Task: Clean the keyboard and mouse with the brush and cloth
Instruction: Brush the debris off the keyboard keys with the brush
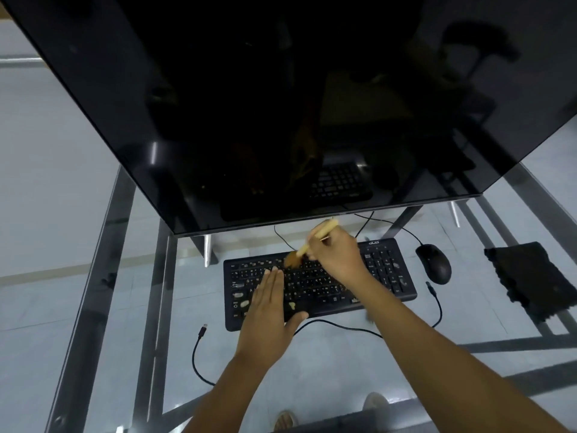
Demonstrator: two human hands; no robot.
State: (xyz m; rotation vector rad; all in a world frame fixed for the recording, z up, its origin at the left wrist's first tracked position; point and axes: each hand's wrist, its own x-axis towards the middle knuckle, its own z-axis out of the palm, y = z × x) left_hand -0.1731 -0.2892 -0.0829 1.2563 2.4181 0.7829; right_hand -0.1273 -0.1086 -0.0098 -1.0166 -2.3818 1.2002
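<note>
Head view, where we are in the job: We think we are at the brushing part, early on. Our brush is on the keyboard, and its soft end touches the top rows of keys near the middle.
Head view, what looks done: We cannot tell how many keys are clean. We see some pale bits on the keys at the left side, so that part looks like it needs more brushing.
Head view, what is left: The mouse sits alone, just to the right of the keyboard, and nothing touches it. The dark cloth lies flat further right on the glass table, well away from our hands. So we guess the wiping and the mouse are not done yet.
Head view, right hand: Our right hand is closed around the wooden handle of the brush. The handle sticks up and away from us, and the hairy end points down and to the left onto the keys.
Head view, left hand: Our left hand is flat and wide open, fingers straight and together. It rests on the left half of the keyboard and holds nothing. We think it keeps the keyboard from sliding.
Head view, other things: A big black screen stands behind the keyboard. A black cable loops on the glass near us.
</note>
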